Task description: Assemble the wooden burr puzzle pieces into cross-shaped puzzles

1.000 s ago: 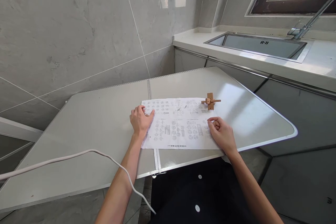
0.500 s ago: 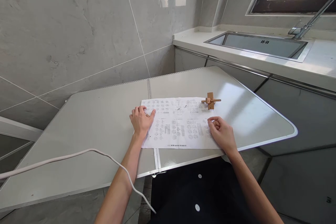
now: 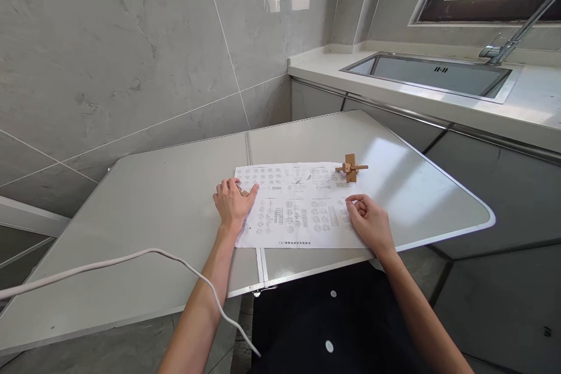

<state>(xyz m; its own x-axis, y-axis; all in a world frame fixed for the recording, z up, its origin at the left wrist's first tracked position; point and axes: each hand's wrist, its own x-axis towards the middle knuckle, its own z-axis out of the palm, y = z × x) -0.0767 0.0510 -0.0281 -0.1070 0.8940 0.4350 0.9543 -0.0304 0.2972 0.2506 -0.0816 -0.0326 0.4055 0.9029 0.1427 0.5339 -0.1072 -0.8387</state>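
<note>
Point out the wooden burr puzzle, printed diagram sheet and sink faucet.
Wooden burr puzzle (image 3: 350, 168), head view: where its pieces cross.
Printed diagram sheet (image 3: 300, 201), head view: middle of its face.
Sink faucet (image 3: 532, 21), head view: its slanting pipe.

A kitchen, as a sink (image 3: 421, 73) set into a pale counter (image 3: 315, 65) showed, a chrome faucet (image 3: 504, 50) that stood behind it, grey cabinets (image 3: 504, 193) that ran below, glossy wall tiles (image 3: 131, 58) that rose alongside

We record a matt paper sheet (image 3: 307, 235). At its far-right corner: smooth wooden assembly (image 3: 351, 168). Under the sheet: glossy tabletop (image 3: 175, 204).
</note>
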